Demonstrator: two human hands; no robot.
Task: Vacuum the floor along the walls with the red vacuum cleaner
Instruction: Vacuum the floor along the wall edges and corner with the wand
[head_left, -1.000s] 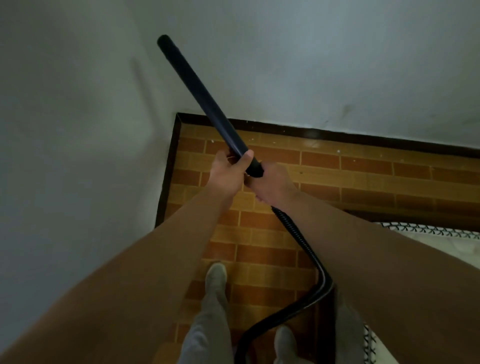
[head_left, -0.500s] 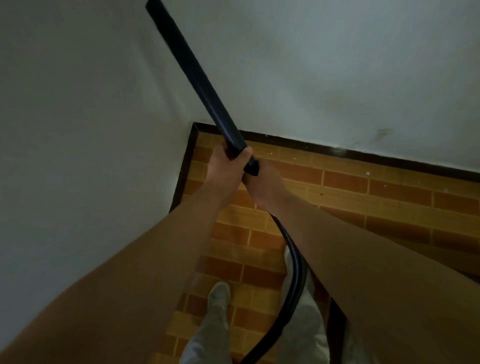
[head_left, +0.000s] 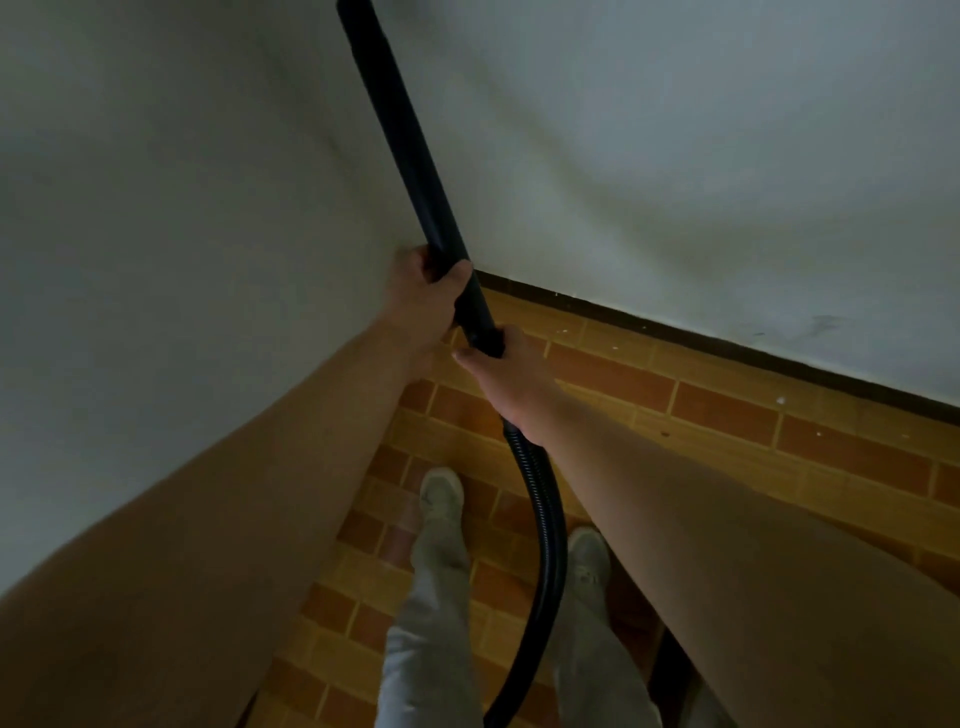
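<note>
A long black vacuum wand (head_left: 400, 140) rises up along the room corner, and its tip runs out of the top of the view. My left hand (head_left: 423, 299) grips the wand's lower part. Just below, my right hand (head_left: 506, 374) holds the wand's end where the ribbed black hose (head_left: 545, 519) joins. The hose hangs down between my legs to the bottom edge. The red vacuum body is not in view.
Two pale walls meet in a corner (head_left: 363, 171) ahead. A dark skirting strip (head_left: 727, 343) runs along the right wall above the orange brick-pattern floor (head_left: 727, 415). My feet in grey shoes (head_left: 441, 493) stand close to the corner.
The wand has swung upward and its tip has left the top of the view. My hands moved right with it, and the view tilted so more wall shows.
</note>
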